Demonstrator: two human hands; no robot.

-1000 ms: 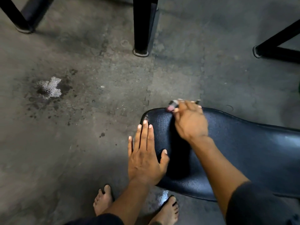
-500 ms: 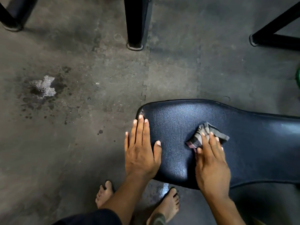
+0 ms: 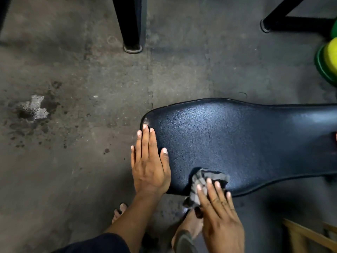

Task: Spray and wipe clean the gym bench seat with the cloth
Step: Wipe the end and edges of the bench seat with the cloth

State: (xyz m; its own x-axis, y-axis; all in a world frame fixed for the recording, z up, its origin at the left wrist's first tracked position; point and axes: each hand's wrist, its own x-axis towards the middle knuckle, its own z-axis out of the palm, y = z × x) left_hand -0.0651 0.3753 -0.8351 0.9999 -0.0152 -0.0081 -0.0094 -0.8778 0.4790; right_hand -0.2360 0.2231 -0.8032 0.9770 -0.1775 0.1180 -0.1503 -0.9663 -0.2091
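At the near edge of the bench seat: wiping is under way, with the cloth (image 3: 204, 181) pressed flat against the padding by the right hand (image 3: 218, 214).
Bench seat: the bench seat (image 3: 246, 139), dark blue and textured, runs off to the right of the view; its rounded end points left toward the stained floor (image 3: 73, 161).
Cloth: grey, checked and bunched; part lies on the seat's near edge, part hangs over it toward the person's foot.
Right hand: fingers (image 3: 209, 183) straight and spread on top of the cloth, pressing rather than gripping it.
Left hand: the left hand (image 3: 149, 165) lies flat on the seat's rounded end, fingers straight and together, thumb out on the padding; it holds nothing and seems to steady the seat.
Just changed: a second ago the right hand worked the cloth at the seat's far edge, half a second ago mid-seat; now it is at the near edge. The left hand has stayed put.
Meaning: I judge one far-to-near stroke across this end is finishing; the seat's long stretch to the right probably needs passes yet.
Containers: no spray bottle or other container is in view; beyond the seat's right part sit stacked green and yellow discs (image 3: 328, 61).
Also: black frame legs (image 3: 131, 24) stand on the floor beyond the seat.
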